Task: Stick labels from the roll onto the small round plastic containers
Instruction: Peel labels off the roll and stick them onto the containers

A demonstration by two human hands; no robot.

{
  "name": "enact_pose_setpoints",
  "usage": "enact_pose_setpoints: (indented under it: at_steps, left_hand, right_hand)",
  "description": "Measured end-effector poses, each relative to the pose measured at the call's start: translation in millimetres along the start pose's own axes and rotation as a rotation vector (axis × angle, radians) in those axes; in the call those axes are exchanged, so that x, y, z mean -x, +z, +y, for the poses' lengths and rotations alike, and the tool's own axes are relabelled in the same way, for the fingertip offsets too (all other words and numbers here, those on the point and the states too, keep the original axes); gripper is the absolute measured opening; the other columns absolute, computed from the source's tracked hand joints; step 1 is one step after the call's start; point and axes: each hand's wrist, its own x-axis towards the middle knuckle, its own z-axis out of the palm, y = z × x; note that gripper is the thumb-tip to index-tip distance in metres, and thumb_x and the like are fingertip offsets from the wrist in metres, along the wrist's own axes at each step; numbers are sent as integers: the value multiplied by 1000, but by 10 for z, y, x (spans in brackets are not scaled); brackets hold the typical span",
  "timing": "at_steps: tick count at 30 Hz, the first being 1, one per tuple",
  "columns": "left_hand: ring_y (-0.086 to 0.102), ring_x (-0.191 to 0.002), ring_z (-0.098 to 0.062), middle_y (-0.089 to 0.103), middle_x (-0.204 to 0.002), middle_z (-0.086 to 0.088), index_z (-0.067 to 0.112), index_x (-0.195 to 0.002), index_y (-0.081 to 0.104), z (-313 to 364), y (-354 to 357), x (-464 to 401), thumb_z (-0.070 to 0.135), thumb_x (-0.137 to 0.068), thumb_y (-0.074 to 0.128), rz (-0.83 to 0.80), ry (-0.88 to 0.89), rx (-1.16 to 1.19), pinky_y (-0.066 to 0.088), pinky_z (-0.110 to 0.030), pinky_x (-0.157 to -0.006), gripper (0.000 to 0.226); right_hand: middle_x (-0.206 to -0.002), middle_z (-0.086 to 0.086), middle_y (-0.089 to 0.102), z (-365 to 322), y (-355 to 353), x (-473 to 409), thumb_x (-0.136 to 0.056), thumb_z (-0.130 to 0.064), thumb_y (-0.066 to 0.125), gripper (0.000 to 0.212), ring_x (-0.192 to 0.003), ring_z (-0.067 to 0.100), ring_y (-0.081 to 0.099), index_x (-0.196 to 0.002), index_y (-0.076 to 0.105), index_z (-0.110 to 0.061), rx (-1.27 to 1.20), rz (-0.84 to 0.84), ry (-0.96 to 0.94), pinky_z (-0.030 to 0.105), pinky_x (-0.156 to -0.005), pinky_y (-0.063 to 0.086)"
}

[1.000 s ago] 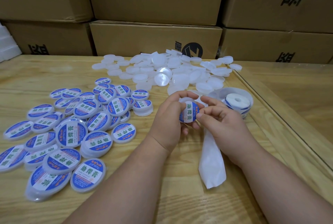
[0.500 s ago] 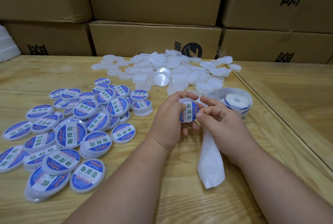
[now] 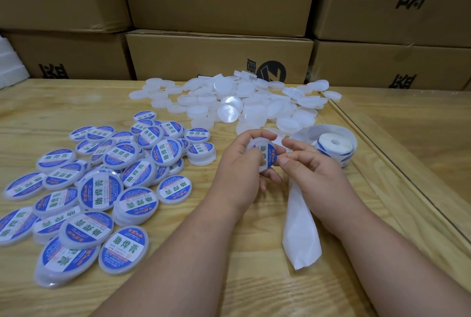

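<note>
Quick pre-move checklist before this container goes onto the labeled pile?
1. Container held: left hand grips it. ok.
2. Label on its face: blue and white label in place. ok.
3. Label pressed flat at the edges: right hand fingertips at its rim. cannot tell.
4. Label roll within reach, beside the right hand. ok.
5. Blank containers left behind the hands. ok.
6. Backing strip lies under the right wrist. ok.

You've got two hands, left and right, on one labelled container. One label roll near the worktop's right edge, one backing strip. Roughly thirty-five labelled containers toward the left edge; unlabelled ones at the far edge, too heaped to count. Six cardboard boxes behind.
</note>
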Motion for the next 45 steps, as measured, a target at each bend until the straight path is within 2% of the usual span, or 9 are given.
enact_pose_setpoints:
  at_steps: [8,12,17,23,31,34,36,40,45]
  left_hand:
    - [70,-58,-20,77,-97,5,43,-89,65,4,19,22,8,-75,52,79,-5,-140,42,-19,-42,39]
    - [65,-53,-18,77,-94,7,46,-87,64,-3,-10,-3,13,-74,56,145,13,-159,43,-20,-43,36]
    - [58,-44,-16,79,-88,2,38,-92,65,20,-36,-18,39,-93,65,184,6,-95,38,-22,-39,2]
    - [42,-31,-16,68,-58,-10,25,-95,70,44,-48,-46,65,-102,28,255,-47,20,30,-18,-34,59]
    - [43,-45,-10,73,-73,2,22,-112,54,-5,-82,-96,39,-103,51,333,-7,8,38,-21,-41,19]
    - [50,-54,-6,74,-79,8,23,-102,65,-8,-103,-117,20,-101,59,389,-27,129,45,-24,-53,7]
    - [53,-58,-6,72,-80,8,26,-86,76,14,-129,-141,15,-99,63,436,-112,345,44,-24,-55,21]
    - [52,-63,-12,79,-102,2,22,-119,65,71,-216,-168,49,-105,41,461,-191,693,43,-24,-55,38]
    - [53,-53,-15,79,-94,-2,20,-121,66,49,-292,-187,72,-99,13,465,-176,800,42,-26,-54,77]
  right_hand:
    - [-126,-19,64,-17,5,16,-97,-13,62,28,-118,-15,54,-84,83,-26,-44,42,-2,2,-87,39]
    - [-100,-18,74,-13,-43,-4,-100,-14,57,21,-97,-7,64,-102,78,-18,-143,194,28,21,-87,49]
    - [-95,-22,74,-9,-80,-15,-102,-20,55,20,-89,-7,63,-105,75,-18,-127,287,52,23,-87,45]
    - [-81,-24,70,29,-78,-35,-99,-17,58,17,-75,-9,60,-96,75,-19,-84,322,38,23,-78,44]
    - [-76,-21,68,45,-80,-48,-83,-33,60,21,-83,8,60,-91,76,-22,-130,313,69,34,-82,45]
    - [-76,-18,68,39,-81,-51,-80,-35,61,20,-83,13,59,-87,77,-26,-148,309,86,38,-81,44]
    - [-76,-18,67,39,-81,-52,-80,-35,61,18,-84,14,59,-85,77,-28,-151,306,90,39,-81,44]
    - [-76,-17,67,30,-76,-49,-80,-36,60,19,-83,14,59,-85,77,-29,-141,305,90,38,-81,45]
    - [-70,-11,62,25,-67,-45,-79,-35,61,17,-75,16,55,-84,76,-28,-133,300,105,37,-72,43]
